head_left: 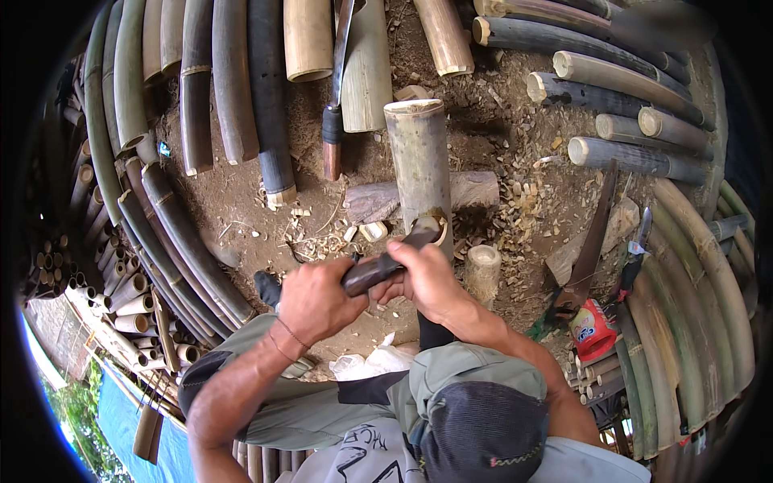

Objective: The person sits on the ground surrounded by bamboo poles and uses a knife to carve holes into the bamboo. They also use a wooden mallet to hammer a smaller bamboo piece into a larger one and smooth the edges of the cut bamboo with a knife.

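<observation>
My left hand (318,296) is closed round the rear part of a dark, smooth wooden-handled tool (369,275). My right hand (428,278) grips the same tool farther forward, thumb on top. The tool's front end meets the side of a thick bamboo section (417,157), near its close end, where a pale cut edge shows. Whether a blade sits there is hidden by the hand and the bamboo. That bamboo lies across a rough log (372,201), its cut end pointing away from me. Beside my right hand stands a short pale round block (483,270).
Bamboo poles (229,88) ring the work spot on all sides. A machete (332,133) leans at the far middle. To the right are a saw (594,233), a knife (640,237) and a red packet (594,330). Wood chips (523,205) litter the dirt.
</observation>
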`<state>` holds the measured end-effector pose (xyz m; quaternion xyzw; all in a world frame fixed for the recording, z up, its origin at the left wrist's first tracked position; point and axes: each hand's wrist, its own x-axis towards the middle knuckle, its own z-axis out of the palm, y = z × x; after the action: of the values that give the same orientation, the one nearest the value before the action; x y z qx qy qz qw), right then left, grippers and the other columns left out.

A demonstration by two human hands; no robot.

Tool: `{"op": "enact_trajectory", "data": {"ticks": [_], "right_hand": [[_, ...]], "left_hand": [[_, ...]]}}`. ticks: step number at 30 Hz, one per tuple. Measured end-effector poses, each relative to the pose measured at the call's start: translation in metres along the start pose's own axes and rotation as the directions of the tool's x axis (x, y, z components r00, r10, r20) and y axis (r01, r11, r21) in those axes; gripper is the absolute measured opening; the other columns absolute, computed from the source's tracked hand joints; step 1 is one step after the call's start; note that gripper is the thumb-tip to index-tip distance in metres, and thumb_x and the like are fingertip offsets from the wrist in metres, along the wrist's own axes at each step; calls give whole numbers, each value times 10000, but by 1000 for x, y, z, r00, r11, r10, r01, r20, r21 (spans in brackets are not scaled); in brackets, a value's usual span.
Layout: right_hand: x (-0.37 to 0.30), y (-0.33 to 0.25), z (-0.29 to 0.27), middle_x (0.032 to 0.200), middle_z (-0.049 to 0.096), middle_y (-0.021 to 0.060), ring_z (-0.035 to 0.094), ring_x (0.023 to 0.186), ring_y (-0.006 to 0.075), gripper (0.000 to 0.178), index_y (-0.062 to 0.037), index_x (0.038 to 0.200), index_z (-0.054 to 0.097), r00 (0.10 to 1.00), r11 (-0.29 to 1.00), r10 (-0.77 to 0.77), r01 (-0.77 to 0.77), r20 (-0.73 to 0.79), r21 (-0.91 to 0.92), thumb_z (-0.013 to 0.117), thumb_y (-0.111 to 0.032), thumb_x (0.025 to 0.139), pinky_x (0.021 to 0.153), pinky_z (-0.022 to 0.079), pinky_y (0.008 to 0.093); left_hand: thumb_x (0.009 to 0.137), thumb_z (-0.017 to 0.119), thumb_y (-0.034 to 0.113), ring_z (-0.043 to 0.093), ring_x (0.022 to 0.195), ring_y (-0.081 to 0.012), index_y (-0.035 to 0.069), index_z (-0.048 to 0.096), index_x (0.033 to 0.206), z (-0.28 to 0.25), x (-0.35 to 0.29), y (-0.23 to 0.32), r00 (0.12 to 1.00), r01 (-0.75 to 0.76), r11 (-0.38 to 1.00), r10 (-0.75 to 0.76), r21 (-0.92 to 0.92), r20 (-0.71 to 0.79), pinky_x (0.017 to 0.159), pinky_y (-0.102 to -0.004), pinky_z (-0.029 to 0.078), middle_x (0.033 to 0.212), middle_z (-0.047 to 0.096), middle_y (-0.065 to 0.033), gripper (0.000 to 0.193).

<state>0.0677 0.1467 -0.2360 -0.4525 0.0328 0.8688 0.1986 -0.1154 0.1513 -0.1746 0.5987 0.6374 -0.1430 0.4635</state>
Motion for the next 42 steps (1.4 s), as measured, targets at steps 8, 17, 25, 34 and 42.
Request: {"op": "enact_trajectory", "data": {"ticks": [8,17,25,34,42], "right_hand": [[-17,-10,-20,954,734,107,714,715,247,344,-49,1170,620,996,706,7,60,-92,706,418,-299,1048,638,579,360],[-15,38,-32,1004,693,101,691,682,201,285,-91,1274,593,977,874,139,-199,164,443,524,-229,1035,661,584,353],[-33,31,-46,832,724,91,614,580,142,248,-1,1036,675,920,893,-128,-57,-372,-447,612,-232,974,599,530,298],[-19,59,-59,870,691,42,642,717,130,252,-70,1112,627,983,998,-64,60,-171,-33,534,-292,1039,640,516,306],[-24,39,-41,825,646,37,527,551,102,278,1,1173,632,994,983,102,-94,-43,157,601,-214,999,594,514,305]], "left_hand": [[831,685,190,721,701,-249,113,737,738,-77,61,123,878,-477,675,332,563,346,614,-380,558,741,715,-77,131],[754,733,240,715,741,-246,145,695,894,-49,44,-8,870,-453,825,326,339,370,644,-409,566,793,712,-68,173],[714,738,175,718,753,-330,110,639,1113,154,-21,-5,1000,-25,922,23,-386,-10,744,-434,592,876,718,-164,416],[867,632,147,708,707,-312,84,528,1105,93,-11,-8,972,-233,928,223,290,67,652,-491,547,865,671,-131,267],[812,660,184,713,728,-320,59,592,981,0,21,-9,852,-419,878,291,234,436,648,-451,560,835,705,-138,220]]}}
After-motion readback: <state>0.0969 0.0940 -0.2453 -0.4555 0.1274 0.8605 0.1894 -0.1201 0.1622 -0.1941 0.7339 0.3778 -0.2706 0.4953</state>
